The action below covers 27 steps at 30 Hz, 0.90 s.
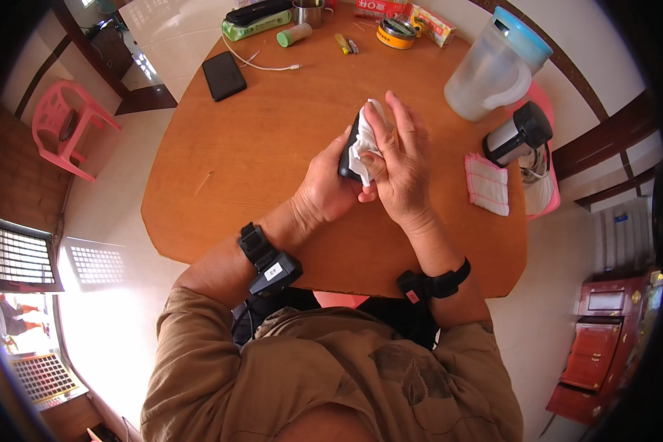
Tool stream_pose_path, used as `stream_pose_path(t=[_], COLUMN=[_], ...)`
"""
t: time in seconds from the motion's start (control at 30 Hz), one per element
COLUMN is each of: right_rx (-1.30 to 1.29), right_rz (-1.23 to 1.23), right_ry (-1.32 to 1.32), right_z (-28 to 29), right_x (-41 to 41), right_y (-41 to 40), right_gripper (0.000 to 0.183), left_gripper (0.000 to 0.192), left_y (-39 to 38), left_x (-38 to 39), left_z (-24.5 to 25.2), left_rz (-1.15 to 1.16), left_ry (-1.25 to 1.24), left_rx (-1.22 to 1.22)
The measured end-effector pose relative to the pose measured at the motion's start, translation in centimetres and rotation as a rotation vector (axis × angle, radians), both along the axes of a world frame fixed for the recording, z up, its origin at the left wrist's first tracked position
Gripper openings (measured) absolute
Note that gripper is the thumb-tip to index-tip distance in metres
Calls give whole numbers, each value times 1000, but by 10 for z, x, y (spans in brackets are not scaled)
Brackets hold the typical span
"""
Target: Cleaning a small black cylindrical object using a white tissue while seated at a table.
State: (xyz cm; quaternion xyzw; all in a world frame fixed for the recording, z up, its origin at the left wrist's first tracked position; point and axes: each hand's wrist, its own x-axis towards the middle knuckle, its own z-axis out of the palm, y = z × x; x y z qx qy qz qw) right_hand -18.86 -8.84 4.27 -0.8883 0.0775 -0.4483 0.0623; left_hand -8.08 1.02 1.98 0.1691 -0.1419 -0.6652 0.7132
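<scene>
My left hand (329, 179) grips a dark, flat device (349, 161), perhaps a phone, over the wooden table. Against the face of that device lies a crumpled white tissue or wipe (365, 145), held between the thumb and fingers of my right hand (404, 166). The tissue hides most of the device's face, so its exact kind cannot be told. A second black flat device (224, 76), a phone or power bank, rests on the table beyond my left hand. To the right of my right hand lies a folded white cloth with pink edging (487, 184).
On the wooden table (243, 166) stand a blue-lidded plastic pitcher (483, 72) and a tilted-looking thermos flask (511, 138) at right. A white cable (271, 67), wipes pack (259, 26), green-capped container (294, 35), metal mug (309, 14), yellow lighter (342, 44) and round tin (395, 34) occupy the far side.
</scene>
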Motion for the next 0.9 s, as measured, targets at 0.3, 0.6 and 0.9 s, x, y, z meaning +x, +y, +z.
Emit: stream_pose_path(t=[0.3, 0.6, 0.9], right_rx=[-4, -70, 424], right_rz=[-121, 62, 85], right_ry=[-67, -123, -188], right_z=[8, 4, -3], right_x=[-12, -7, -5], right_y=[0, 13, 11], right_gripper=[46, 23, 16], left_gripper=[44, 43, 47], left_y=[-5, -13, -6], left_x=[2, 2, 3], left_z=[4, -6, -4], left_rz=[45, 235, 165], left_ry=[-22, 39, -215], left_rx=[9, 157, 89])
